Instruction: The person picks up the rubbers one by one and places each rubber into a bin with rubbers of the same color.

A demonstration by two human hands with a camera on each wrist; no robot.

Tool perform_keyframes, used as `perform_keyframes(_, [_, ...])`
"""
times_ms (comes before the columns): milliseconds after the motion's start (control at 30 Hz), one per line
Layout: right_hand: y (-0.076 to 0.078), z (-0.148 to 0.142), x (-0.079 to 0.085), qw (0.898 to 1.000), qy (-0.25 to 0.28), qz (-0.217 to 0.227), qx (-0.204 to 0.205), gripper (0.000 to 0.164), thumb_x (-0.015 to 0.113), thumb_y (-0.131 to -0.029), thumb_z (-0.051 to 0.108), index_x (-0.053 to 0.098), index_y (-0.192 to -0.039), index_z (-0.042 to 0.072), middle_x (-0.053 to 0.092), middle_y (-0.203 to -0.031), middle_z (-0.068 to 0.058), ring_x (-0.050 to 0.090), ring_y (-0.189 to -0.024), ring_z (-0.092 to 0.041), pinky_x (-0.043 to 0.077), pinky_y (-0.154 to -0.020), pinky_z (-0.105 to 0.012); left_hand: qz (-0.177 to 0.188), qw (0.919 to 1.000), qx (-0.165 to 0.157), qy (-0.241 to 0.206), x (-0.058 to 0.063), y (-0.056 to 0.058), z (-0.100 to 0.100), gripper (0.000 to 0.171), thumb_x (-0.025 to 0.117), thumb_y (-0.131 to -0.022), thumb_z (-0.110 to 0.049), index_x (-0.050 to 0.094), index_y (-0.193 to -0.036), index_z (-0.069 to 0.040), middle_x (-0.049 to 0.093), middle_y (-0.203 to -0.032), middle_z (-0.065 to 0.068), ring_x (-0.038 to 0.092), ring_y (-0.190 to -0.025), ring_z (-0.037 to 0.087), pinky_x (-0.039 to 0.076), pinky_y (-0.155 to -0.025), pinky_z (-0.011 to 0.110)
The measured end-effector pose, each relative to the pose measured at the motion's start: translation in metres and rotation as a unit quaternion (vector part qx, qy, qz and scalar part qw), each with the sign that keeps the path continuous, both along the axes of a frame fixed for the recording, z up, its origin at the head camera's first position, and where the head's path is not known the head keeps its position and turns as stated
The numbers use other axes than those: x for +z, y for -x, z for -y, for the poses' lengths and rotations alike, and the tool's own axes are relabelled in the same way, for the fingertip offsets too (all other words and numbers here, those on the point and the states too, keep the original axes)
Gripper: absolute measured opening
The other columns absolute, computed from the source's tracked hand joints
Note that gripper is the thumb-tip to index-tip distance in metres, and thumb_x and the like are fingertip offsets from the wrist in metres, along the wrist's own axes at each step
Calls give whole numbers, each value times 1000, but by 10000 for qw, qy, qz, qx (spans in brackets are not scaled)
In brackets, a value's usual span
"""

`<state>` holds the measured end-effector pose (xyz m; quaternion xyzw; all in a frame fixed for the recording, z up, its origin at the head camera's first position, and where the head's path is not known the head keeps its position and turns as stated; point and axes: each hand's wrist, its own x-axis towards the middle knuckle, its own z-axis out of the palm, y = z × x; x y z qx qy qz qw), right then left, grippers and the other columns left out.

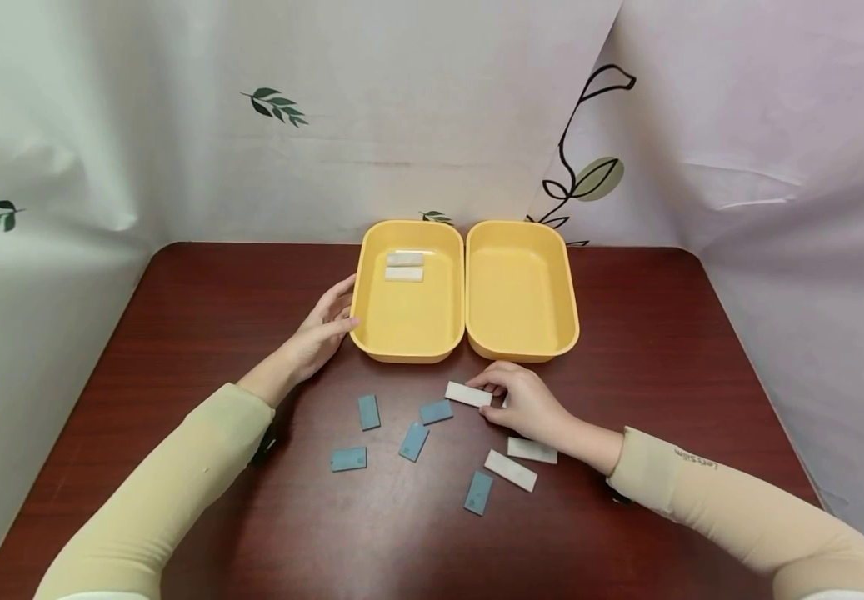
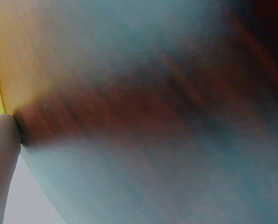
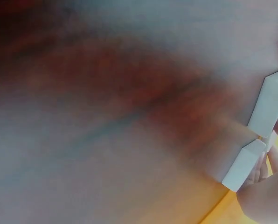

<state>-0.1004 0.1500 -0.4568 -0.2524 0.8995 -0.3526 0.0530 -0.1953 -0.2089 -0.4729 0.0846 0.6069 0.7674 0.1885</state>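
Two yellow trays stand side by side at the table's far edge. The left yellow tray [image 1: 407, 333] has two white tiles [image 1: 404, 273] inside it. My left hand [image 1: 319, 332] holds this tray's left side, thumb at the rim, some fingertips hidden behind the wall. In front of the right yellow tray [image 1: 521, 312], my right hand [image 1: 525, 404] pinches a white tile [image 1: 467, 393] between thumb and fingers. A sliver of another white piece shows beneath that hand. In the right wrist view, white tiles [image 3: 244, 165] appear beside the fingers [image 3: 275, 161].
Several blue tiles [image 1: 413, 442] lie scattered on the dark red table [image 1: 252, 517], one of them a blue tile [image 1: 478, 492] nearer the front. Two white tiles [image 1: 510, 471] lie below my right wrist. A patterned white sheet [image 1: 402, 125] hangs behind the table.
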Motion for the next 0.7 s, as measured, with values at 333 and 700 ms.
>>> perform_keyframes(333, [0,2,1,9999,-80,145,-40,35,88,-83,2,80,-116,11,73,-103,-1,65,-88,-12,57,-78,-25,-4,9999,-76,71,0,0,1,81,48,-103,8,15,-172,-20,22,-173,19,40,-147,20,44,-109,17])
perform_keyframes(700, [6,-1,0,9995,0,299,97,35,88,-83,0,79,-115,9,75,-102,-3,67,-88,-14,59,-78,-26,9,10000,-14,77,0,0,1,80,49,-103,7,16,-172,-19,22,-173,19,39,-148,20,44,-109,17])
